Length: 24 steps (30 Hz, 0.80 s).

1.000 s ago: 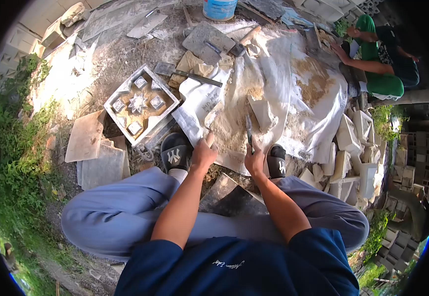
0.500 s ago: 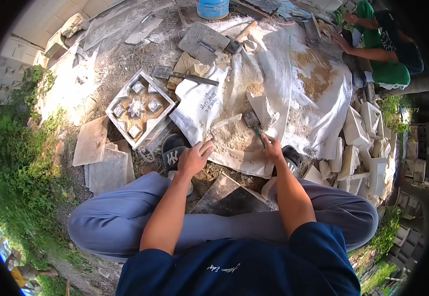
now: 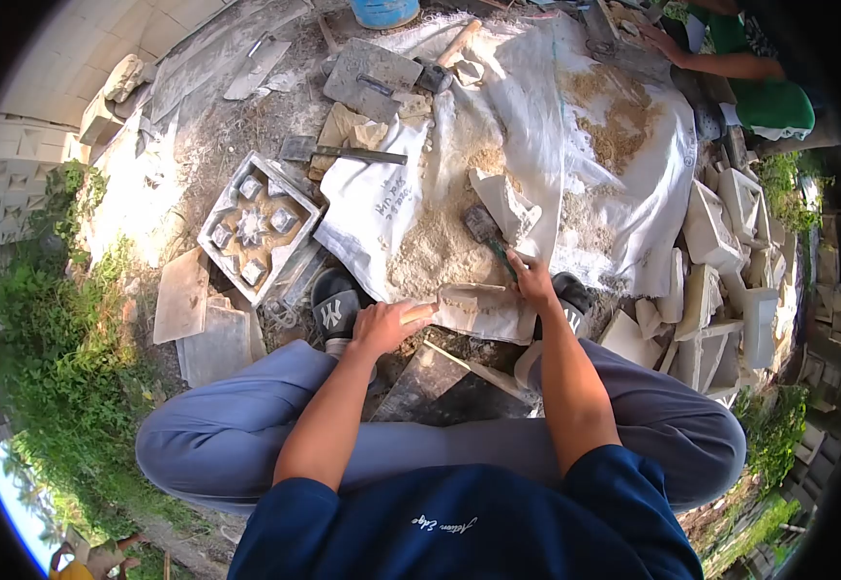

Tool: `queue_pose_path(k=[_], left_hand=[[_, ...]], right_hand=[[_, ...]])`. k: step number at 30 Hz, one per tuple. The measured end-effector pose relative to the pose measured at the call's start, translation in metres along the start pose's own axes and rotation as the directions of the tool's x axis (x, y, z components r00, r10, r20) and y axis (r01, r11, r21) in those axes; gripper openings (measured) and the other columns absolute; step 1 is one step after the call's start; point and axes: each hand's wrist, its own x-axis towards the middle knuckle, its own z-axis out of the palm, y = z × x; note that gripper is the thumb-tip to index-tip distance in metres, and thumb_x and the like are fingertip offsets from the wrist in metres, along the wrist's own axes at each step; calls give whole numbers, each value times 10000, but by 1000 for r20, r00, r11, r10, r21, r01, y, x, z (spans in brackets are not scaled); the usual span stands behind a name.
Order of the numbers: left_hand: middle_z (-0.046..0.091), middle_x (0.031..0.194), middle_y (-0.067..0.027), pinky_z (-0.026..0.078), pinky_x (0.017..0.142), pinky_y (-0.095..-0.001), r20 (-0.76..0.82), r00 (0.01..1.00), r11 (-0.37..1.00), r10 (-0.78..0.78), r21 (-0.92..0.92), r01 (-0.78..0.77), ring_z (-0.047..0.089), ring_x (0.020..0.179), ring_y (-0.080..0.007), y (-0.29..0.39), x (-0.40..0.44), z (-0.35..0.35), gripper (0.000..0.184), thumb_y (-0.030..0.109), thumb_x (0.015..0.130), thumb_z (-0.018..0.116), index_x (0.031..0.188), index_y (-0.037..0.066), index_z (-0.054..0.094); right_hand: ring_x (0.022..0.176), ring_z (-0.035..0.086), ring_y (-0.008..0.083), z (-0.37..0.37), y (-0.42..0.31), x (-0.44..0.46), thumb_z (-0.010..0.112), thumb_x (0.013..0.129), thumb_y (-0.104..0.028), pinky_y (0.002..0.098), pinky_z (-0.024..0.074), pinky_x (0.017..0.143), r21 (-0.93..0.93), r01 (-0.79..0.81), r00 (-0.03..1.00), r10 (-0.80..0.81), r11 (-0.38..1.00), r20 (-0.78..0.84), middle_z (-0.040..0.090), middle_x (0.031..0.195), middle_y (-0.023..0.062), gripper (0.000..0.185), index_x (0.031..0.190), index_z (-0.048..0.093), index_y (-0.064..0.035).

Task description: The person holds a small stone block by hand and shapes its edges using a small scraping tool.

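My left hand [image 3: 393, 326] is closed around the wooden handle of a trowel [image 3: 473, 296], whose dusty blade points right, low over the front of the white sack sheet [image 3: 367, 208]. My right hand [image 3: 534, 280] grips the green handle of a brush [image 3: 483, 226]. The brush's dark, block-like head lies in line with the handle, up and to the left over the pale powder [image 3: 430, 253]. Just beyond the brush stands an angular off-white broken piece [image 3: 502, 205]. Between my feet lies a dark flat board [image 3: 430, 382], with a thin strip across it.
A square mould [image 3: 215, 232] with star and block shapes sits left. A long-handled hammer-like tool [image 3: 343, 152] and a plastering float [image 3: 372, 82] lie beyond. Cast blocks [image 3: 715, 237] are heaped right. A blue bucket [image 3: 384, 12] stands at the back. Another person's arm [image 3: 730, 66] shows upper right.
My left hand has moved slightly right and down, and the trowel blade has come from the powder toward the sheet's near edge. The brush has shifted slightly left. The view has tilted slightly.
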Motion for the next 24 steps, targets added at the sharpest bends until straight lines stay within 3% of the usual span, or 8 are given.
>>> queue_pose_path(k=[3,9,13,15,18,21,23,24], left_hand=[[712,886,-148,531,720,-465,-25,1000,996,-19,-89,17,676,839,-375,-12,8,-5,459,571,849,633,1090,184,684],[696,851,-172,514,715,-476,-26,999,997,-31,-75,29,659,848,-405,-16,15,-24,486,576,865,616,1037,125,676],[681,856,-214,498,725,-489,-72,983,969,-172,-192,155,626,884,-439,-25,20,-54,557,621,887,548,1022,95,673],[681,858,-216,496,737,-500,-131,988,964,-80,-264,43,628,882,-439,-36,14,-66,520,582,902,553,1018,90,671],[672,826,-233,494,728,-524,-180,983,984,-18,-176,-15,628,848,-449,-37,-10,-78,445,515,927,553,1013,85,631],[664,799,-244,492,699,-545,-105,991,995,-78,-68,71,624,797,-466,-43,-31,-78,379,458,948,545,1010,85,578],[655,776,-259,481,665,-570,-151,986,996,-67,-68,58,620,774,-477,-58,-32,-55,364,429,955,545,983,67,535],[653,767,-259,479,642,-570,-279,959,991,-52,-131,16,619,756,-480,-59,-33,-45,362,416,952,556,972,56,527]], right_hand=[[500,499,94,1,2,2,634,949,-387,270,410,469,4,28,999,-28,1000,-23,553,658,1,433,1110,696,9],[521,477,78,3,5,4,614,957,-409,247,386,474,16,33,999,-33,999,-22,506,676,-28,439,1157,686,-25],[510,475,80,4,8,8,620,951,-416,245,387,468,-14,40,997,-40,999,-63,495,676,-34,464,1206,666,-30],[503,473,80,3,7,6,620,949,-424,245,386,464,-7,29,999,-30,1000,-45,489,672,-36,475,1215,661,-32],[493,472,79,2,3,3,619,946,-438,244,381,459,-4,4,1000,-5,1000,-28,471,658,-39,493,1235,650,-40],[475,476,86,5,6,8,610,948,-447,244,375,458,-26,-14,999,13,1000,-42,489,656,-28,511,1243,646,-31],[598,597,174,7,21,16,614,946,-407,359,501,609,-257,254,959,-278,932,-59,674,731,123,490,1231,641,-9],[675,654,228,9,24,13,610,935,-405,396,506,683,-328,417,886,-460,848,-64,698,813,236,464,1251,633,-66]])
